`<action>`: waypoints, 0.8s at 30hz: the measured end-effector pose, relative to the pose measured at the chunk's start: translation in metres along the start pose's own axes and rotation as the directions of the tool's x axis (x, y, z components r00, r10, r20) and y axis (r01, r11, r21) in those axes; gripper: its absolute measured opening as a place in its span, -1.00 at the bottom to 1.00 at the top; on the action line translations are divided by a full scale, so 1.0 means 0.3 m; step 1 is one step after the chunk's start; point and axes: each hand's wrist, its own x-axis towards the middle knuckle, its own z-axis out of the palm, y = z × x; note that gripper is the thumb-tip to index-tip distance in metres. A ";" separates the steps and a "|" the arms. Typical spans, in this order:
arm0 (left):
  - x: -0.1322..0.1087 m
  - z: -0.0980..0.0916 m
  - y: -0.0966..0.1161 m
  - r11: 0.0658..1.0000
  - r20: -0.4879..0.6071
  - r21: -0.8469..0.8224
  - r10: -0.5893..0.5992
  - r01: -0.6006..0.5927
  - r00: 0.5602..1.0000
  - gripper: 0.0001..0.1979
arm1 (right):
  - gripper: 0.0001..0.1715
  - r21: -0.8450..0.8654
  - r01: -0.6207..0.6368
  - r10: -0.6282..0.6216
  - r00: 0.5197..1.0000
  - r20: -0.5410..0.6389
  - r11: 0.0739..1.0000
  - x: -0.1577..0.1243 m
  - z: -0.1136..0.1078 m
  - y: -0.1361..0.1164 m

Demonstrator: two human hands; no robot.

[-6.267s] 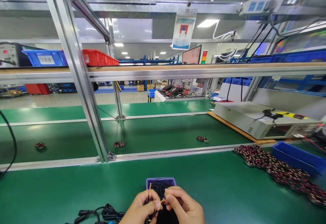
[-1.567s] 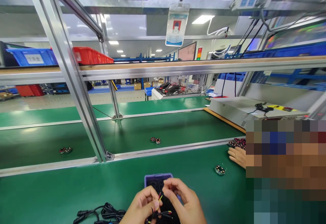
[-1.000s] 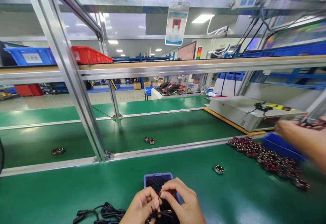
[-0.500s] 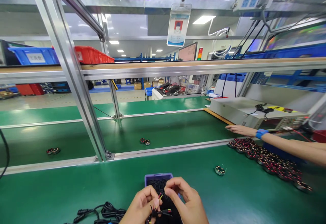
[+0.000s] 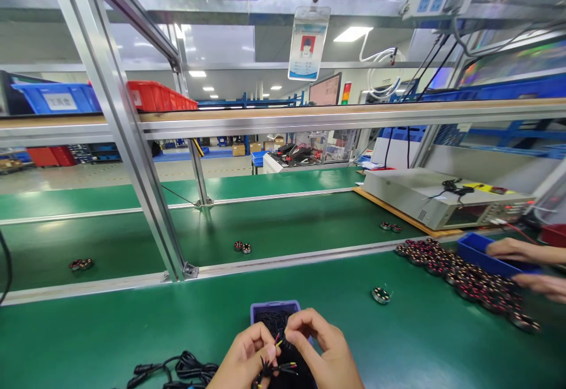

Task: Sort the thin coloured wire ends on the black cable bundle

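My left hand (image 5: 248,355) pinches a bundle of black wires with red, yellow and black tips (image 5: 283,368) between thumb and fingers. Close on its right, my right hand (image 5: 325,348) has thumb and index finger pressed together near the wire ends; what lies between them is too small to make out. Both hands are over a purple bin (image 5: 275,305) filled with black wires, its front part hidden by the hands. A coil of black cable (image 5: 194,368) lies to the left of my left hand.
One round motor part (image 5: 381,295) lies right of the bin. Many more (image 5: 464,277) cluster at the right, beside a blue bin (image 5: 481,244) and another person's hands. Pairs sit on the belt behind a metal rail. A slanted metal post (image 5: 141,171) stands left.
The other person's hand has drawn back from the belt to the blue bin, uncovering a pair of motor parts there. The other pairs on the belt have shifted slightly left. My hands barely moved.
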 end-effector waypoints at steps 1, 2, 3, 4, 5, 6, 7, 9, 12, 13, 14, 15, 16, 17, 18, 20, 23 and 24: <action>0.001 -0.001 -0.001 1.000 -0.004 -0.004 0.001 -0.001 1.000 -0.44 | -0.75 0.001 0.000 0.000 1.000 0.003 1.000 0.000 0.000 -0.001; 0.001 -0.001 -0.003 1.000 -0.007 -0.008 0.001 -0.001 1.000 -0.44 | -0.77 0.003 0.001 -0.001 1.000 0.003 1.000 0.000 0.000 -0.002; 0.002 -0.002 -0.004 1.000 -0.010 -0.010 0.003 -0.004 1.000 -0.44 | -0.79 0.007 0.002 -0.002 1.000 0.002 1.000 0.000 0.000 -0.003; 0.002 -0.002 -0.005 1.000 -0.012 -0.008 0.007 -0.008 1.000 -0.43 | -0.80 0.010 0.004 -0.004 1.000 -0.001 1.000 0.000 0.000 -0.004; 0.002 -0.002 -0.005 1.000 -0.012 -0.005 0.012 -0.012 1.000 -0.43 | -0.81 0.013 0.005 -0.005 1.000 -0.003 1.000 0.000 -0.001 -0.005; 0.002 -0.001 -0.005 1.000 -0.010 -0.003 0.014 -0.014 1.000 -0.44 | -0.82 0.017 0.006 -0.006 1.000 -0.005 1.000 0.000 -0.001 -0.005; 0.002 0.000 -0.004 1.000 -0.006 -0.003 0.017 -0.017 1.000 -0.44 | -0.82 0.019 0.007 -0.007 1.000 -0.008 1.000 0.000 -0.002 -0.005; 0.001 0.003 -0.001 1.000 0.000 -0.005 0.015 -0.015 1.000 -0.43 | -0.83 0.022 0.011 -0.011 1.000 -0.015 1.000 0.001 -0.003 -0.003; -0.002 0.008 0.005 1.000 0.000 -0.013 0.009 -0.009 1.000 -0.43 | -0.84 0.029 0.010 -0.009 1.000 -0.009 1.000 0.000 -0.001 -0.002; -0.002 0.008 0.005 1.000 0.000 -0.015 0.010 -0.010 1.000 -0.42 | -0.84 0.033 0.007 -0.007 1.000 -0.001 0.999 0.000 0.001 -0.004; -0.002 0.007 0.004 1.000 0.000 -0.015 0.013 -0.013 1.000 -0.43 | -0.84 0.035 0.004 -0.005 1.000 0.008 0.999 0.000 0.004 -0.006; -0.001 0.005 0.001 1.000 0.000 -0.014 0.015 -0.015 1.000 -0.43 | -0.85 0.035 0.005 -0.006 1.000 0.018 0.999 0.000 0.006 -0.010; 0.002 0.000 -0.004 1.000 0.003 -0.011 0.015 -0.015 1.000 -0.44 | -0.86 0.030 0.010 -0.011 1.000 0.026 0.999 0.000 0.009 -0.015; 0.005 -0.005 -0.011 1.000 0.011 -0.006 0.013 -0.013 1.000 -0.44 | -0.86 0.022 0.019 -0.019 0.999 0.034 1.000 -0.001 0.011 -0.019; 0.010 -0.012 -0.020 1.000 0.020 -0.002 0.011 -0.011 1.000 -0.45 | -0.86 0.012 0.032 -0.032 0.999 0.042 0.999 -0.001 0.013 -0.023; 0.019 -0.026 -0.037 1.000 0.043 0.009 0.004 -0.004 0.999 -0.45 | -0.86 -0.006 0.058 -0.058 0.997 0.051 0.998 -0.001 0.017 -0.026; 0.026 -0.036 -0.049 1.000 0.065 0.026 0.001 -0.003 0.998 -0.45 | -0.86 0.012 0.065 -0.065 0.997 0.049 0.998 -0.002 0.023 -0.010; 0.025 -0.034 -0.047 1.000 0.067 0.029 0.001 -0.003 0.998 -0.45 | -0.86 0.033 0.055 -0.056 0.998 0.037 0.998 -0.002 0.025 0.000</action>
